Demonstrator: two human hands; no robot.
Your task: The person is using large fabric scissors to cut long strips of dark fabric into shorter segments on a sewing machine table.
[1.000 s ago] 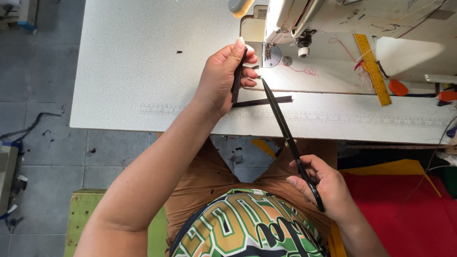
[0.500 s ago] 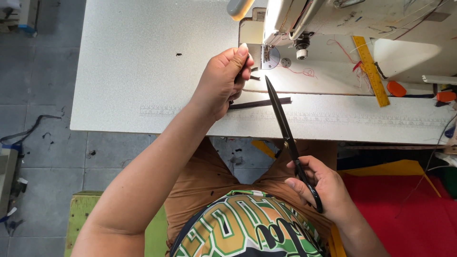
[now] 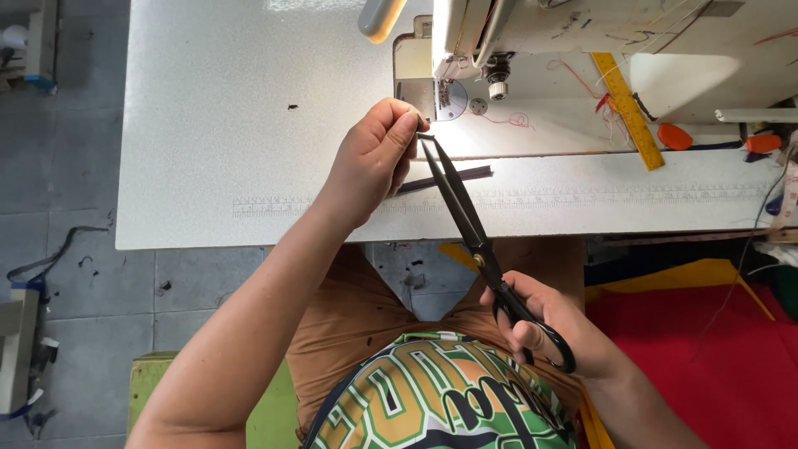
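My left hand point(image 3: 372, 158) pinches a small dark piece point(image 3: 425, 135) between thumb and fingers, just in front of the sewing machine's needle area point(image 3: 496, 83). My right hand point(image 3: 553, 337) grips the black handles of long black scissors point(image 3: 465, 212). Their slightly parted blades reach up to the piece at my left fingertips. A dark narrow strip point(image 3: 453, 177) lies flat on the white table point(image 3: 216, 150) behind the blades.
The white sewing machine point(image 3: 598, 33) stands at the table's back right with a yellow ruler point(image 3: 628, 108) and orange items point(image 3: 675, 136) beside it. Red and yellow fabric point(image 3: 706, 349) lies low on the right. A green stool point(image 3: 274, 416) is under me.
My left hand has lifted slightly off the table with the small piece. The scissors' tips have swung up and left to meet it, away from the strip on the table.
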